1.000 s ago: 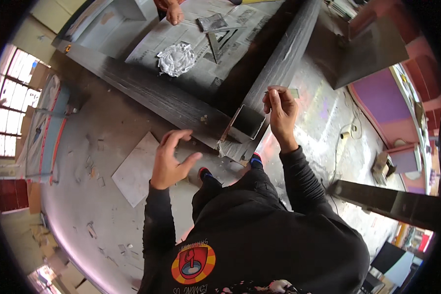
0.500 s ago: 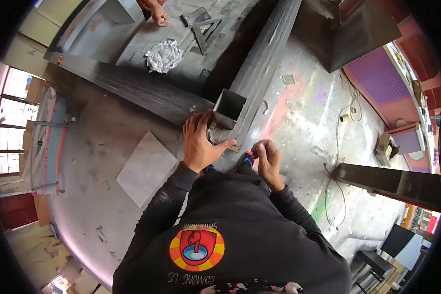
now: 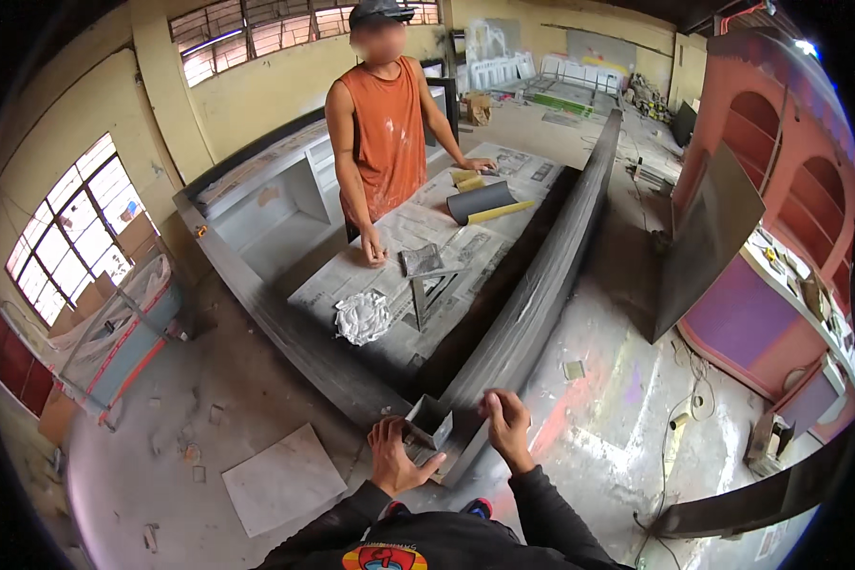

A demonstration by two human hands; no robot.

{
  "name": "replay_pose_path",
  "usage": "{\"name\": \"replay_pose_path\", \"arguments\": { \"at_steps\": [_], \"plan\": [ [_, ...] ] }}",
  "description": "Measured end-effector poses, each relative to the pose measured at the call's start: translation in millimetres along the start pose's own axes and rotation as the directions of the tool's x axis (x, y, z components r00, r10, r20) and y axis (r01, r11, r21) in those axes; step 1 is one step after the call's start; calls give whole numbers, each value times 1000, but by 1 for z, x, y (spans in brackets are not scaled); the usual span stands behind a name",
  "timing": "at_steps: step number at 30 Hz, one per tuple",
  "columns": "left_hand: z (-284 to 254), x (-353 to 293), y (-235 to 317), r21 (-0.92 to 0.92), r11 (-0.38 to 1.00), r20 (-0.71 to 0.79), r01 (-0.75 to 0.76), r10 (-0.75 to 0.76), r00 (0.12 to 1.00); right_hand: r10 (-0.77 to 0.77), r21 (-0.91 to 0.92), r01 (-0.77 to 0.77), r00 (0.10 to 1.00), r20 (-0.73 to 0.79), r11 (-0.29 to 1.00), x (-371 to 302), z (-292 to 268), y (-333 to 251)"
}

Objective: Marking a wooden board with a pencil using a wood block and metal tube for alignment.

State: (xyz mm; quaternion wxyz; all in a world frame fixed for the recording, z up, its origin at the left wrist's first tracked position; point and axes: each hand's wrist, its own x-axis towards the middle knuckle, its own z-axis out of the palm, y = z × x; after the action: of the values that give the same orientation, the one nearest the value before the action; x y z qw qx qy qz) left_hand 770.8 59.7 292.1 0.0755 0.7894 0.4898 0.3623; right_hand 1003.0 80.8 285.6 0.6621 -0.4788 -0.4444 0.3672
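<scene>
My left hand (image 3: 401, 458) lies against the near corner of a large dark grey frame, its fingers and thumb spread beside a short, hollow square post (image 3: 431, 422) that stands there. Just right of the post, my right hand (image 3: 509, 427) is raised with fingers curled and thumb pressed to them. Whatever it may pinch is hidden or too small to see. From this corner one streaky dark beam (image 3: 541, 313) runs away to the far right, another beam (image 3: 285, 328) to the far left.
Across the frame stands a person in an orange sleeveless top (image 3: 389, 133). On a paper-covered board are crumpled foil (image 3: 362, 317), a triangular tool (image 3: 434, 296) and a dark sheet roll (image 3: 483, 202). A pale square panel (image 3: 284, 480) lies on the floor. Cables (image 3: 670, 465) trail at right.
My view has tilted up, bringing the other person and the far room into sight. My right hand has risen from low beside the corner to the post's level; my left stays at the corner.
</scene>
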Motion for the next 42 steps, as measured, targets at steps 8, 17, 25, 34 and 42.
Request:
{"name": "replay_pose_path", "arguments": {
  "at_steps": [8, 17, 25, 34, 42],
  "plan": [
    [12, -3, 5, 57, 994, -16, 95, -94, 995, -8, -198, 26, 996, 91, 980, 52, 45, 6],
    [16, -6, 7, 69, 994, -39, 89, -86, 995, -110, -333, 125, 992, 62, 935, 45, 38, 7],
    [19, -8, 4, 80, 989, -17, 120, -119, 993, -136, -382, 151, 989, 66, 912, 44, 38, 12],
    [21, -12, -3, 88, 991, -12, 105, -105, 994, -136, -361, 148, 989, 59, 921, 42, 41, 9],
    [18, -9, 6, 89, 991, 10, 95, -97, 995, -191, -458, 202, 979, 70, 866, 41, 34, 3]
  ]
}}
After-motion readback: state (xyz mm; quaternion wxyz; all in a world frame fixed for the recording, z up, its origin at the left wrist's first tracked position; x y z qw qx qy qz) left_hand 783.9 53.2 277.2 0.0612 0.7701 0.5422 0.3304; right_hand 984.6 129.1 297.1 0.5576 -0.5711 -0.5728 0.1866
